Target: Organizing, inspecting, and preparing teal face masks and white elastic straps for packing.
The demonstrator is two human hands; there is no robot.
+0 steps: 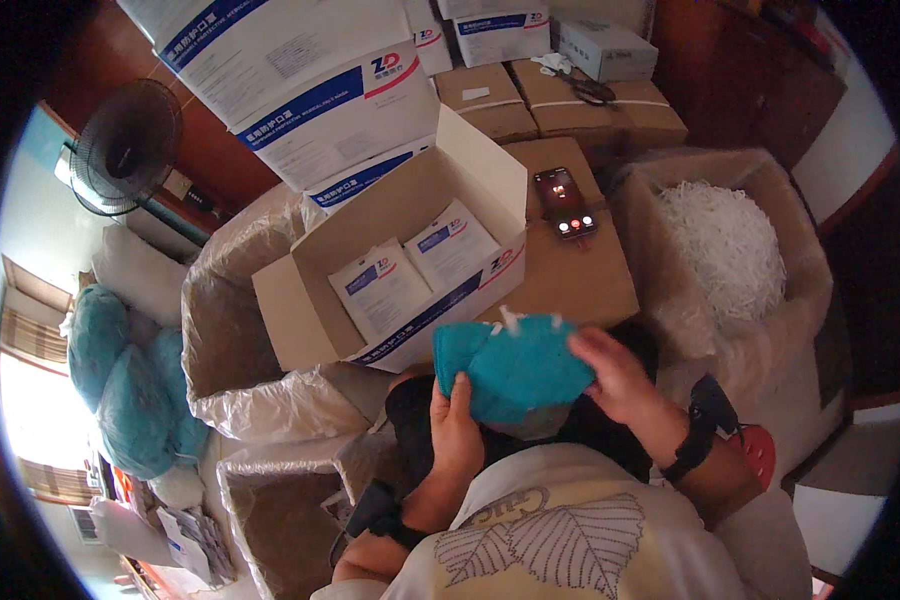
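Handling teal folded bundle (518, 372) between hands, just this side of open carton (430, 318). Left hand (457, 425): grip closed on bundle's left side. Right hand (615, 375) at right edge, blurred; I can't tell if pinching. Step seems like squaring up; next move probably calls for steady left grip, light right fingers.

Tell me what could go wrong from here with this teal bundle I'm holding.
The teal bundle might slip, since your left hand grips only its left side and your right hand, blurred, is at the right edge. The phone, lying on the brown carton beyond, could get bumped.
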